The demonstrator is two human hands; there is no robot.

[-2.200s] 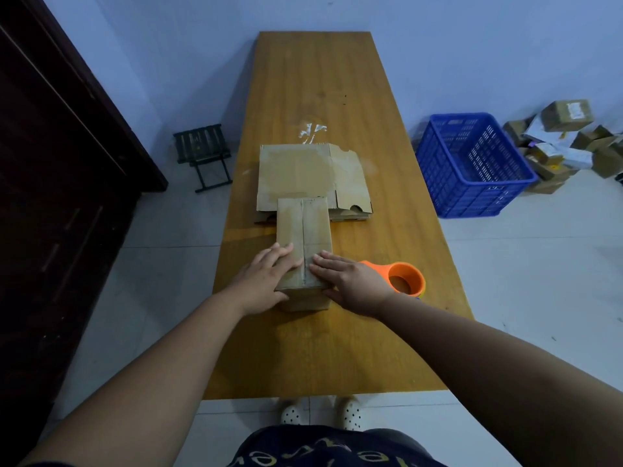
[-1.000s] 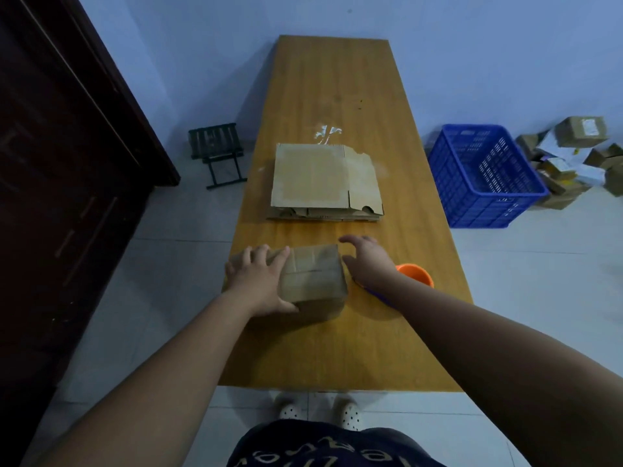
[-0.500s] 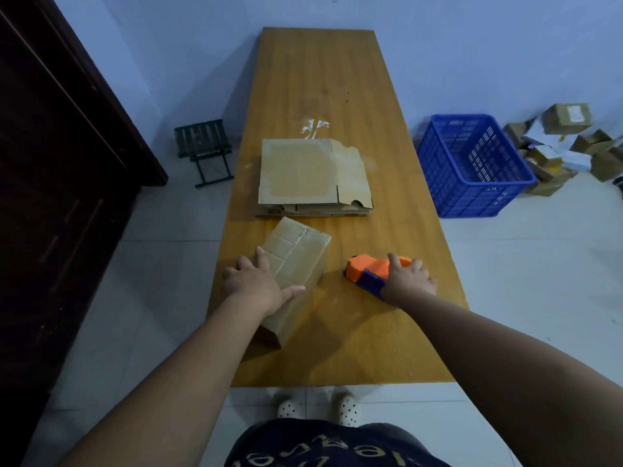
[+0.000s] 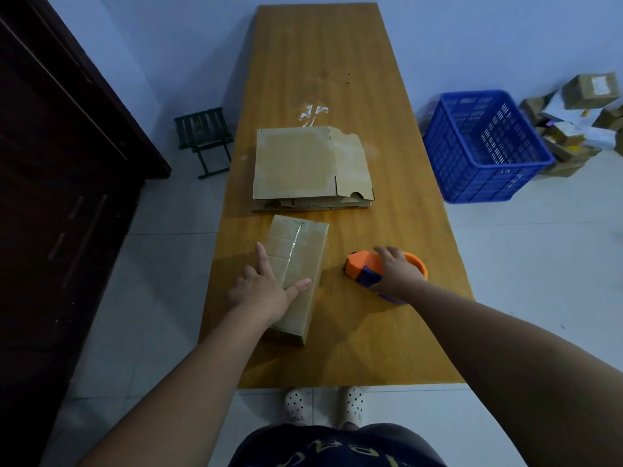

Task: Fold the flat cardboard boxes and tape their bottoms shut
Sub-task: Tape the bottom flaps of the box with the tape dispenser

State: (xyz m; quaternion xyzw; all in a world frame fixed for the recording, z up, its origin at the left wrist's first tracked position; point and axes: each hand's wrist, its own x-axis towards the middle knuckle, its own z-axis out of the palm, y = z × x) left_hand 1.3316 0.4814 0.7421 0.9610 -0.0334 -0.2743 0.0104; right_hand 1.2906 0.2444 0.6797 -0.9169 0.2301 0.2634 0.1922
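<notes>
I see left hand (image 4: 264, 293) flat, fingers spread, pressing folded brown cardboard box (image 4: 303, 242) on wooden tabletop (image 4: 337, 79); right hand (image 4: 397, 274) just beside, curled over orange tape dispenser (image 4: 360, 263).

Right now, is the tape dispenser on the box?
No, the tape dispenser sits on the table beside the box, under the right hand.
</notes>
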